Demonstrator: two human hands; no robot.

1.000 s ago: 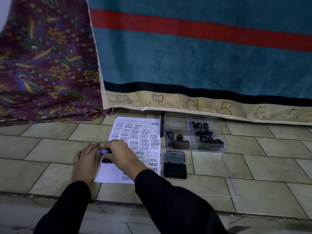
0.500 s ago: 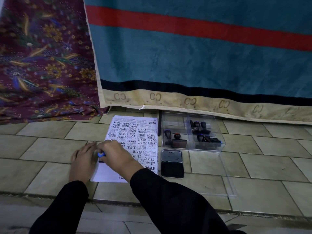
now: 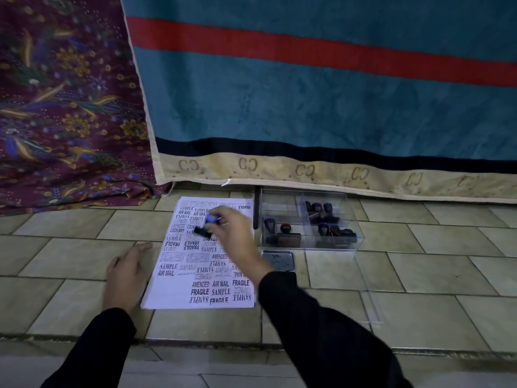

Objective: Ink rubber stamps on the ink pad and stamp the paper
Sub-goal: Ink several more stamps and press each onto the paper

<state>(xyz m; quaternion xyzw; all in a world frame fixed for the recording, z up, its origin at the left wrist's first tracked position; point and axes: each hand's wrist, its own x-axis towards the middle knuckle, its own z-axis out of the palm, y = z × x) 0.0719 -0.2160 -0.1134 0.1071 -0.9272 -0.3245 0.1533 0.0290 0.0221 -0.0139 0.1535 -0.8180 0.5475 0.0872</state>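
Gripping a blue-topped rubber stamp (image 3: 208, 224) in the right hand (image 3: 233, 233), fingers pinched around its knob, and carrying it above the far half of the paper (image 3: 179, 287), blurred, tilted, and apparently clear of the sheet. Lying flat on the tiled floor (image 3: 419, 275), that sheet, already crowded with prints from far edge to near edge, with little bare room left except along the near left corner. Resting just beside the paper's left edge, the left hand (image 3: 126, 278), fingers loosely spread and holding nothing, perhaps brushing the margin but not plainly pinning it. Sitting just past the paper's right edge, the ink pad (image 3: 278, 260), lid up, its inked half hidden under the right sleeve (image 3: 316, 326). Standing beyond that, a clear plastic box (image 3: 307, 219) keeping several more stamps. Risking, from here, a skewed or half-printed mark by coming down tilted; overprinting older words for want of space; shifting an unpinned sheet and smearing wet ink; dragging the sleeve across the open pad.
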